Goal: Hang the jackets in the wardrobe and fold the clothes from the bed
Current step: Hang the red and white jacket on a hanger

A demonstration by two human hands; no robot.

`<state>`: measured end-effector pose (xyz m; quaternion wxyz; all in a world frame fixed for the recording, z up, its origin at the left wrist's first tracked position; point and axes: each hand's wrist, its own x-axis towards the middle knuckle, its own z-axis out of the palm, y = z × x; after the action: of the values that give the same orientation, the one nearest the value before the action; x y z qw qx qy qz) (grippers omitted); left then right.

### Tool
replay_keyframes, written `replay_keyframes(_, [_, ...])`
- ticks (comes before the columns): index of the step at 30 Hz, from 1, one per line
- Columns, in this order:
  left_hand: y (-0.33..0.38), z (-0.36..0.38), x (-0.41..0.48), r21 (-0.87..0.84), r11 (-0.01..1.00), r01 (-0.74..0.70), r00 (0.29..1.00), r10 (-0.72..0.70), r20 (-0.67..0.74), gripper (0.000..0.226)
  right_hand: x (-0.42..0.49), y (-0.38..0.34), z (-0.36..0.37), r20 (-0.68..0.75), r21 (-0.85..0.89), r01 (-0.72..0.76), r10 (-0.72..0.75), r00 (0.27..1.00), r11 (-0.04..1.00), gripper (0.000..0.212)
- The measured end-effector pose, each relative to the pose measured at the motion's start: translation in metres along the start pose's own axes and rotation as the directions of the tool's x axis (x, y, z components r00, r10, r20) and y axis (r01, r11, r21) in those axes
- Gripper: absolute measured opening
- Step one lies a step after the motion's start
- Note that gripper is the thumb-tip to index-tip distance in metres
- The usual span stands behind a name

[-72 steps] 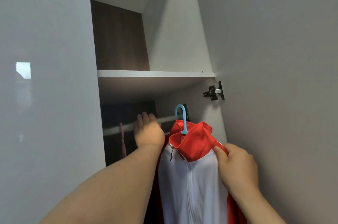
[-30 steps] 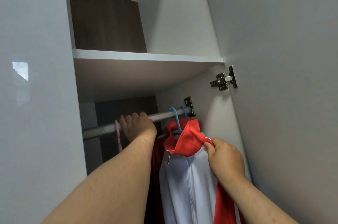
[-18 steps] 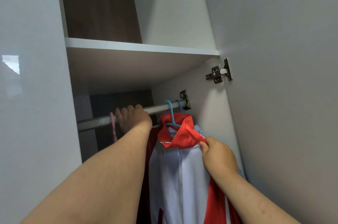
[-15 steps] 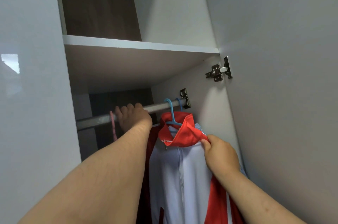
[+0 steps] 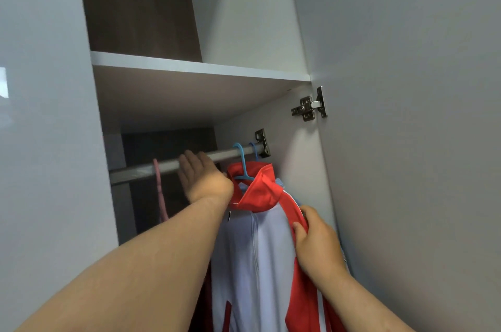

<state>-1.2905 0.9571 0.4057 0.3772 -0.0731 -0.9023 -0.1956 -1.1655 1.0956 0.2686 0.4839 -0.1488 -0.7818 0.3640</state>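
Nearest me, my right hand [image 5: 317, 245] pinches the red shoulder edge of the jacket [image 5: 254, 250], thumb in front, fingers curled behind the cloth. The jacket is zipped, with a white front and red collar and sleeves. It hangs at the right end of the wardrobe, close to the side wall.

Risk one: if that pinch tugs down or toward me, the shoulder could slide off the hanger arm, leaving the jacket lopsided or dropped.

A bit farther in, my left hand [image 5: 203, 179] is flat, fingers straight, holding nothing. Its heel is just beside the red collar and its fingertips reach up across the rail [image 5: 143, 169]; I cannot tell if they touch it.

Risk two: a sweep to the right would knock the blue hanger [image 5: 242, 163], whose hook sits over the rail, and an upward bump could lift it off. The collar folds unevenly over the hanger neck, so I can't judge how well the shoulders are seated.

Just right of that, a second blue hook [image 5: 254, 150] sits against the rail bracket [image 5: 262, 143]. It's crowded there, so the hooks may tangle. A pink hanger [image 5: 160, 190] hangs left of my left hand.

Farthest up are the shelf [image 5: 200, 67] and, on the right, the door hinge [image 5: 309, 109]. A sleeve bulging out could catch when the door closes.
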Motion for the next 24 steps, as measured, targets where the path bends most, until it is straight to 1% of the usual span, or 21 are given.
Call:
replay_keyframes(2, [0.011, 0.003, -0.035, -0.179, 0.984, 0.018, 0.996, -0.002, 0.091, 0.077, -0.010, 0.000, -0.006, 0.027, 0.001, -0.035, 0.035, 0.999, 0.999, 0.033])
replay_keyframes(4, [0.014, 0.006, -0.070, -0.336, 0.942, 0.022, 0.992, 0.020, 0.121, 0.067, -0.021, -0.002, -0.014, 0.053, -0.002, -0.055, 0.055, 0.997, 0.998, 0.035])
replay_keyframes(6, [0.011, 0.001, -0.100, -0.505, 0.863, 0.023, 0.989, 0.054, 0.137, 0.054, -0.032, -0.005, -0.024, 0.067, 0.009, -0.071, 0.070, 0.995, 0.997, 0.038])
replay_keyframes(8, [0.004, -0.007, -0.123, -0.624, 0.780, 0.039, 0.977, 0.100, 0.186, 0.044, -0.043, -0.011, -0.035, 0.068, 0.016, -0.090, 0.089, 0.994, 0.996, 0.041])
replay_keyframes(9, [-0.001, -0.011, -0.134, -0.640, 0.768, 0.033, 0.962, 0.149, 0.228, 0.038, -0.048, -0.014, -0.041, 0.066, 0.020, -0.091, 0.089, 0.994, 0.996, 0.040])
replay_keyframes(10, [-0.006, -0.017, -0.144, -0.620, 0.784, 0.021, 0.932, 0.209, 0.295, 0.035, -0.055, -0.018, -0.047, 0.065, 0.021, -0.088, 0.086, 0.994, 0.996, 0.038])
replay_keyframes(12, [-0.017, -0.026, -0.164, -0.532, 0.846, -0.035, 0.845, 0.309, 0.436, 0.039, -0.069, -0.028, -0.061, 0.081, -0.004, -0.065, 0.065, 0.995, 0.998, 0.036])
replay_keyframes(13, [-0.025, -0.030, -0.172, -0.493, 0.866, -0.082, 0.815, 0.343, 0.466, 0.042, -0.077, -0.032, -0.069, 0.090, -0.028, -0.041, 0.043, 0.995, 0.999, 0.035])
replay_keyframes(14, [-0.032, -0.033, -0.179, -0.464, 0.875, -0.136, 0.801, 0.373, 0.468, 0.045, -0.085, -0.035, -0.076, 0.096, -0.049, -0.017, 0.021, 0.995, 0.999, 0.033])
replay_keyframes(16, [-0.047, -0.041, -0.193, -0.423, 0.875, -0.234, 0.795, 0.423, 0.436, 0.049, -0.102, -0.036, -0.089, 0.111, -0.126, 0.021, -0.007, 0.994, 0.992, 0.029])
replay_keyframes(19, [-0.065, -0.050, -0.215, -0.403, 0.856, -0.324, 0.797, 0.476, 0.371, 0.050, -0.126, -0.033, -0.106, 0.133, -0.333, 0.075, -0.032, 0.991, 0.940, 0.039])
replay_keyframes(22, [-0.077, -0.052, -0.237, -0.401, 0.842, -0.360, 0.798, 0.501, 0.335, 0.051, -0.148, -0.030, -0.114, 0.193, -0.450, 0.118, -0.033, 0.981, 0.885, 0.050])
replay_keyframes(24, [-0.082, -0.048, -0.248, -0.424, 0.835, -0.351, 0.806, 0.500, 0.316, 0.050, -0.159, -0.026, -0.113, 0.236, -0.493, 0.151, -0.035, 0.971, 0.857, 0.055])
